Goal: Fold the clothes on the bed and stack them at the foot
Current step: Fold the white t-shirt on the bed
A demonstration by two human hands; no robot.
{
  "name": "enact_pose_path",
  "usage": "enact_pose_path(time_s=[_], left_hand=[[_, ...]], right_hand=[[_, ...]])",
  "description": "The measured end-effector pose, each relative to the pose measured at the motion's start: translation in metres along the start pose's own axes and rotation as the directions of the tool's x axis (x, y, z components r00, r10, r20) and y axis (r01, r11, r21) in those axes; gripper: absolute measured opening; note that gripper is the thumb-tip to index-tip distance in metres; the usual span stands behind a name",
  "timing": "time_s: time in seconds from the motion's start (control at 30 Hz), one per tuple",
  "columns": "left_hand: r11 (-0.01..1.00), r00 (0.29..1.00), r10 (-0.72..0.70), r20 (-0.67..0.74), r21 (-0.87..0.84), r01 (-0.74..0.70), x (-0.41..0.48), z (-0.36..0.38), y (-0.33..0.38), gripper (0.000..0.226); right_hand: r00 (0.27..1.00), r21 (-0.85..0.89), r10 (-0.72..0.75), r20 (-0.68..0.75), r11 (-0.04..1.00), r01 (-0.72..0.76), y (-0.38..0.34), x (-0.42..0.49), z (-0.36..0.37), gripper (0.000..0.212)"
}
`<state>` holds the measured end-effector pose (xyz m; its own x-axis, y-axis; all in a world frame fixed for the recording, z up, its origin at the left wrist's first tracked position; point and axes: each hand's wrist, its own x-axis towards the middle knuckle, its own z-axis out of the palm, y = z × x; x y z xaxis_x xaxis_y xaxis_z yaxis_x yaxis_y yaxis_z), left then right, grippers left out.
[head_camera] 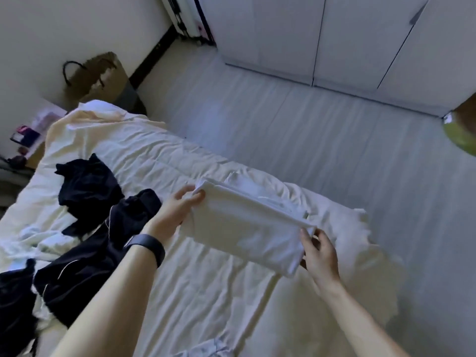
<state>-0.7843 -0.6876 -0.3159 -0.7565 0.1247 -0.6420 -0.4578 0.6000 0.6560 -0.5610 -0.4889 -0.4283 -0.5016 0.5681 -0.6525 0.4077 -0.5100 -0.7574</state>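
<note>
Over the rumpled cream-white bed [206, 292], the left hand [177, 207] and right hand [319, 253] each pinch an end of the folded white cloth garment [247, 228], best lowered level, edges squared, onto the white folded piece [244, 185] just beyond.

The light is dim and soft, with no hard shadows. A cool blue tone lies on the floor [296, 140] and on the wardrobe doors [270, 34], while the sheet [201, 292] looks warmer, almost cream. The dark clothes [87, 186] are nearly black and show little detail. The folded white cloth [244, 228] hardly stands out from the sheet. The whole picture is a little soft, and the wide lens tilts the door lines near the edges.
</note>
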Motion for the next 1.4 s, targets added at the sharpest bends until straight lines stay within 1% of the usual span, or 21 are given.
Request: enact_pose_path(time_s=[0.17, 0.27, 0.3, 0.37, 0.47, 0.53, 0.6, 0.63, 0.73, 0.8, 0.87, 1.0, 1.07, 1.1, 1.13, 1.17, 1.2, 1.23, 1.27, 1.3, 1.4], left_hand=[[0.997, 0.998, 0.056, 0.035, 0.049, -0.058, 0.103, 0.016, 0.026, 0.03], [0.98, 0.998, 0.0, 0.068, 0.198, -0.014, 0.154, 0.054, -0.005, 0.029], [0.968, 0.998, -0.021, 0.06, 0.249, 0.006, 0.167, 0.068, -0.02, 0.029], [0.948, 0.999, -0.038, 0.008, 0.318, 0.034, 0.189, 0.091, -0.05, 0.028], [0.955, 0.998, -0.048, -0.051, 0.291, 0.061, 0.21, 0.102, -0.076, 0.02], [0.951, 0.998, -0.026, -0.063, 0.306, 0.044, 0.215, 0.098, -0.081, 0.007], [0.932, 0.999, 0.005, -0.051, 0.361, 0.014, 0.215, 0.094, -0.08, 0.005], [0.925, 0.999, 0.012, -0.042, 0.38, 0.005, 0.214, 0.092, -0.077, 0.006], [0.932, 0.998, 0.044, -0.041, 0.363, -0.026, 0.208, 0.091, -0.071, 0.025], [0.944, 0.993, 0.091, -0.073, 0.325, -0.062, 0.204, 0.088, -0.071, 0.03], [0.926, 0.989, 0.116, -0.088, 0.369, -0.076, 0.202, 0.086, -0.075, 0.028], [0.889, 0.974, 0.179, -0.136, 0.447, -0.101, 0.198, 0.098, -0.083, 0.045], [0.804, 0.924, 0.31, -0.223, 0.581, -0.13, 0.183, 0.107, -0.089, 0.057], [0.716, 0.871, 0.428, -0.24, 0.679, -0.165, 0.17, 0.114, -0.095, 0.062], [0.62, 0.817, 0.539, -0.203, 0.752, -0.222, 0.156, 0.121, -0.102, 0.065], [0.535, 0.781, 0.61, -0.13, 0.795, -0.286, 0.143, 0.129, -0.108, 0.067], [0.468, 0.781, 0.624, -0.037, 0.818, -0.335, 0.134, 0.137, -0.114, 0.067], [0.43, 0.808, 0.588, 0.045, 0.829, -0.359, 0.13, 0.144, -0.12, 0.067], [0.418, 0.847, 0.523, 0.096, 0.837, -0.353, 0.131, 0.148, -0.125, 0.069], [0.42, 0.88, 0.46, 0.118, 0.844, -0.333, 0.133, 0.151, -0.129, 0.07], [0.403, 0.899, 0.417, 0.133, 0.86, -0.314, 0.151, 0.152, -0.136, 0.071]], right_hand=[[0.995, 0.003, -0.023, -0.097, 1.0, 0.024, 0.015, 0.07, 0.029, 0.01], [0.978, -0.044, -0.013, -0.207, 0.999, 0.004, 0.053, 0.108, 0.025, 0.004], [0.977, -0.048, 0.015, -0.215, 0.998, -0.026, 0.067, 0.116, 0.023, 0.009], [0.983, -0.035, 0.043, -0.178, 0.998, -0.05, 0.09, 0.126, 0.019, 0.026], [0.993, -0.041, 0.034, -0.113, 0.998, -0.039, 0.106, 0.121, 0.014, 0.039], [0.991, -0.147, 0.063, -0.114, 0.986, -0.08, 0.113, 0.111, 0.012, 0.051], [0.993, -0.306, 0.067, -0.097, 0.947, -0.094, 0.115, 0.099, 0.012, 0.045], [0.993, -0.327, 0.066, -0.093, 0.94, -0.093, 0.116, 0.094, 0.012, 0.038], [0.993, -0.332, 0.046, -0.107, 0.94, -0.079, 0.107, 0.084, 0.017, 0.025], [0.993, -0.377, 0.009, -0.117, 0.925, -0.053, 0.1, 0.082, 0.02, 0.023], [0.994, -0.402, 0.004, -0.109, 0.915, -0.048, 0.096, 0.08, 0.022, 0.023], [0.993, -0.449, 0.02, -0.118, 0.891, -0.071, 0.096, 0.084, 0.019, 0.024], [0.985, -0.381, -0.069, -0.161, 0.925, 0.002, 0.095, 0.078, 0.019, 0.028], [0.966, -0.377, -0.182, -0.186, 0.921, 0.101, 0.096, 0.072, 0.019, 0.034], [0.918, -0.434, -0.348, -0.189, 0.869, 0.24, 0.098, 0.066, 0.02, 0.038], [0.846, -0.531, -0.511, -0.149, 0.764, 0.368, 0.099, 0.061, 0.024, 0.041], [0.765, -0.607, -0.641, -0.052, 0.629, 0.486, 0.1, 0.06, 0.03, 0.044], [0.7, -0.653, -0.711, 0.061, 0.502, 0.567, 0.101, 0.063, 0.038, 0.045], [0.667, -0.691, -0.728, 0.157, 0.401, 0.601, 0.101, 0.069, 0.048, 0.046], [0.666, -0.731, -0.71, 0.229, 0.326, 0.599, 0.101, 0.077, 0.058, 0.047], [0.738, -0.834, -0.579, 0.346, 0.17, 0.525, 0.11, 0.109, 0.068, 0.054]])
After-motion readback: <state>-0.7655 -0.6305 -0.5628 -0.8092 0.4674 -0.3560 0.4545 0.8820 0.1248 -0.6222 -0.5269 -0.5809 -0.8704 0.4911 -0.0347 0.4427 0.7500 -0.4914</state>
